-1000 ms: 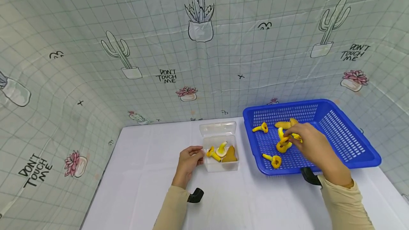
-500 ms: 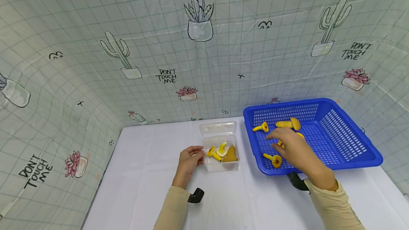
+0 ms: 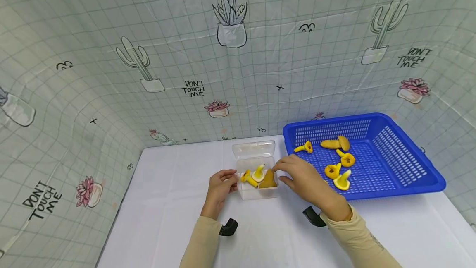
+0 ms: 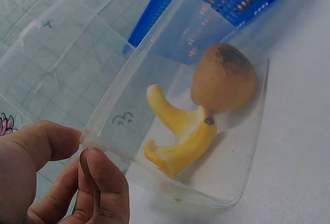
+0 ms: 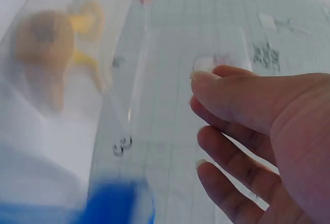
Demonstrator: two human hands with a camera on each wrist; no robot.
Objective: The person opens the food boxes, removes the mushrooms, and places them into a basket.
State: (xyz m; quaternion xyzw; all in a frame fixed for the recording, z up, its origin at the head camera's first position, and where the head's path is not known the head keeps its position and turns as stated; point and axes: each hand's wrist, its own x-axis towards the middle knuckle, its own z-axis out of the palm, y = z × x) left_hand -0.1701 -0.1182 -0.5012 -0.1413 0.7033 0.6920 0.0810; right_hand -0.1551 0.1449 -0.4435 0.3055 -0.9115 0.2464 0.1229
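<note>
A clear plastic box [image 3: 259,194] with its lid [image 3: 253,149] raised stands on the white table, holding a few toy mushrooms: yellow ones [image 4: 180,152] and a brown one [image 4: 224,77]. My left hand [image 3: 220,189] pinches the box's left rim between thumb and forefinger, plain in the left wrist view. Just off the box's right side hovers my right hand [image 3: 303,179], its fingers loosely bent and nothing held. The blue basket [image 3: 412,177] at the right contains several more toy mushrooms, such as a yellow one [image 3: 342,180]; my right forearm hides part of it.
A grid-patterned cloth [image 3: 171,53] printed with cacti hangs behind and at both sides of the table [image 3: 167,218]. The basket's near-left rim lies close to my right hand.
My right hand, first on a yellow mushroom in the basket, has let it go there and swung left to the box's right side. My left hand stays at the box rim.
</note>
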